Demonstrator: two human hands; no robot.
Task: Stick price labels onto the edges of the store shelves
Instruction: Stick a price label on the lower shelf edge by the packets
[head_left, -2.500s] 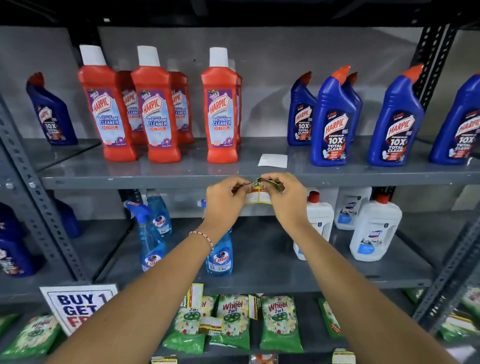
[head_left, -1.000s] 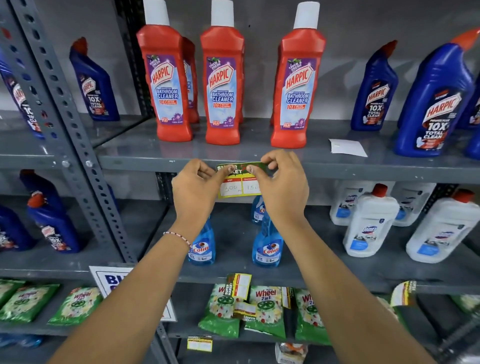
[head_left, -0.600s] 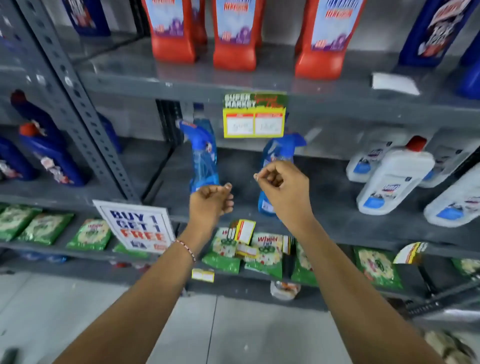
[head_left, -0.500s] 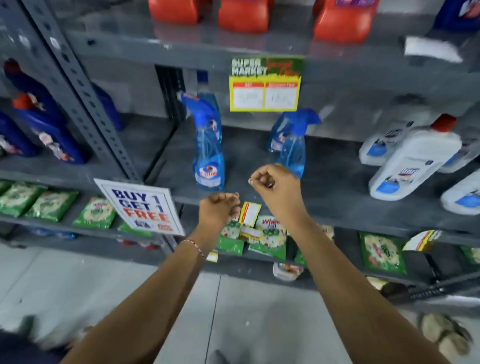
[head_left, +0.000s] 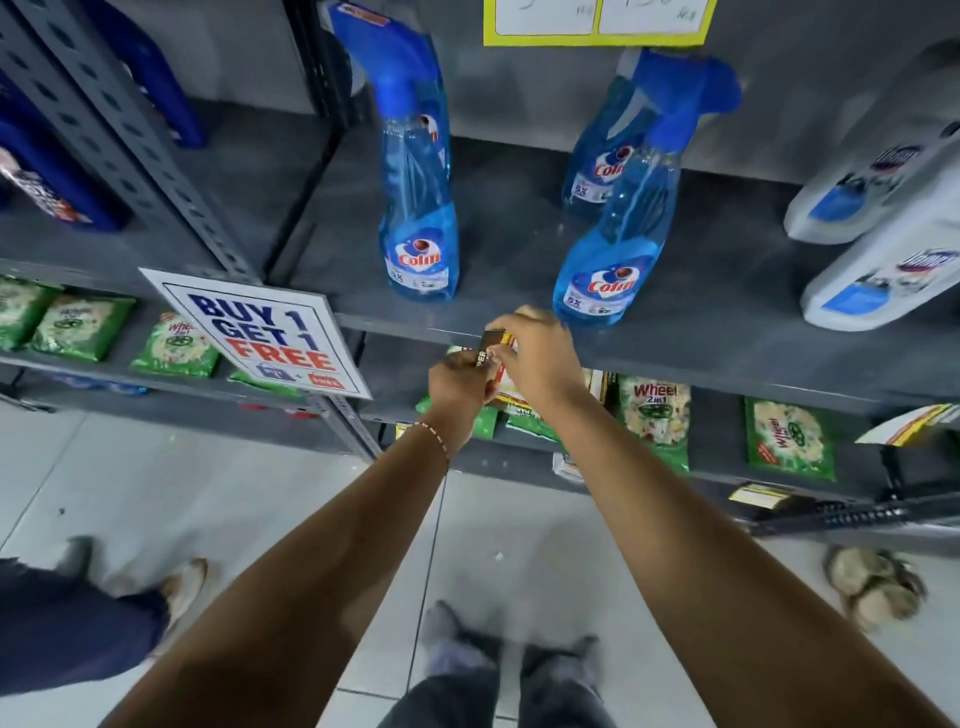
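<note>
Both hands, left hand (head_left: 457, 376) and right hand (head_left: 540, 358), pinch one price label (head_left: 491, 345) at the shelf edge (head_left: 675, 358), Colin bottles (head_left: 421, 249) just above their fingertips.

Both arms outstretched; left hand (head_left: 457, 382) and right hand (head_left: 540, 358) together, fingers pinched.

Bare forearms, no sleeves; thin beaded bracelet (head_left: 435, 440) on left wrist, red-and-white beads apparently; dark grey trousers (head_left: 493, 691) below.

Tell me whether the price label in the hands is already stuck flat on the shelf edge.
Not yet. The price label is curled, pinched between left hand and right hand beside the shelf edge.
</note>
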